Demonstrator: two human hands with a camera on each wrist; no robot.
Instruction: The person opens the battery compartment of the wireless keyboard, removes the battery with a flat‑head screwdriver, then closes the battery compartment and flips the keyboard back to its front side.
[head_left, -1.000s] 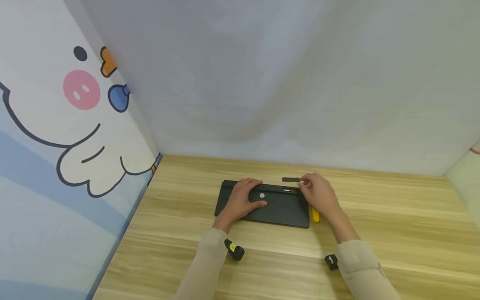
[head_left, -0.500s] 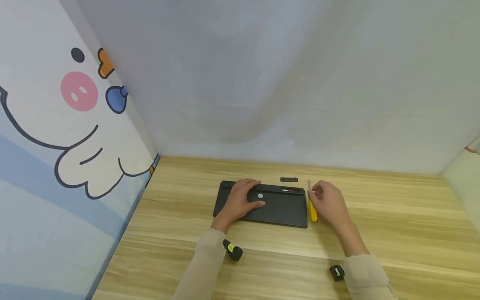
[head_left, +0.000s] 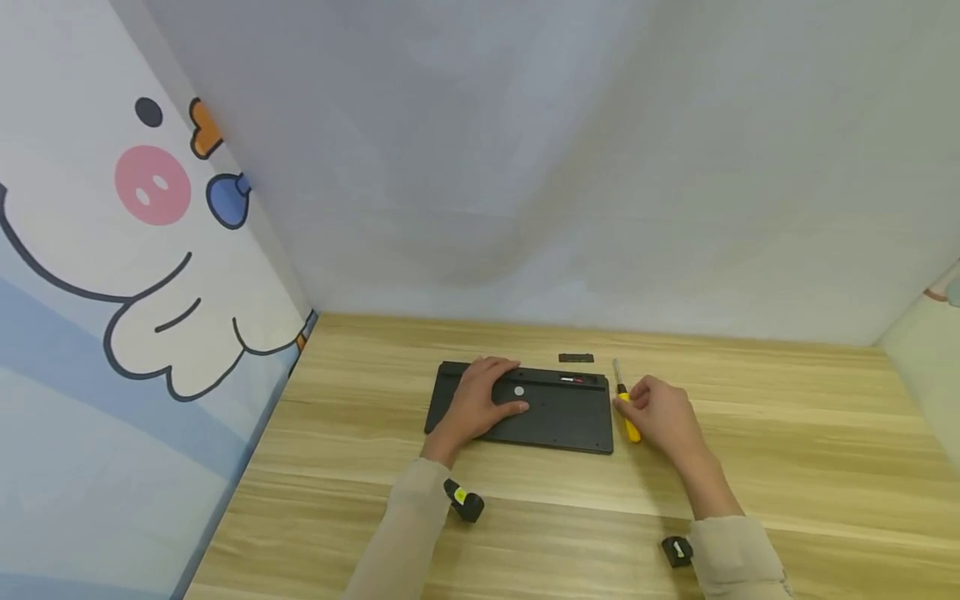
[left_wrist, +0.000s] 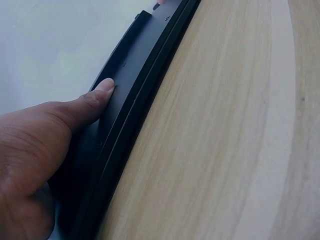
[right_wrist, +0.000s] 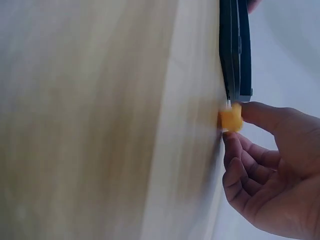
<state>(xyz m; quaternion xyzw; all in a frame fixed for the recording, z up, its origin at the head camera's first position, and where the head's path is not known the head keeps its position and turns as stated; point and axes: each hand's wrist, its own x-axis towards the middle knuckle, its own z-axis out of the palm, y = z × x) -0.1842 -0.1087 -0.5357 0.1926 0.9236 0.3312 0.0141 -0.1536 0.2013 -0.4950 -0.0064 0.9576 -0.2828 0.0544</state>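
Note:
A black keyboard (head_left: 558, 421) lies face down on the wooden table. Spread across its left half, my left hand (head_left: 474, 406) rests with the thumb flat on the underside and the fingertips at the far edge. In the left wrist view those fingertips are hidden. A narrow slot (head_left: 577, 379) near the far right edge is uncovered, with a small white-and-red marked item in it. Just beyond lies a thin black cover (head_left: 576, 357). Right of the keyboard, my right hand (head_left: 663, 412) pinches the yellow handle of a screwdriver (head_left: 628, 418), whose metal shaft points away from me.
A pale cloth wall (head_left: 570, 208) rises behind the table's (head_left: 360, 400) far edge. On the left stands a panel (head_left: 247, 275) with cartoon prints. Small black devices sit at both wrists, one by the left sleeve (head_left: 408, 521) and one by the right sleeve (head_left: 735, 554).
My right hand has drawn back from the keyboard's far right corner toward me and taken hold of the screwdriver, whose handle end has swung slightly right. The left hand stays on the keyboard.

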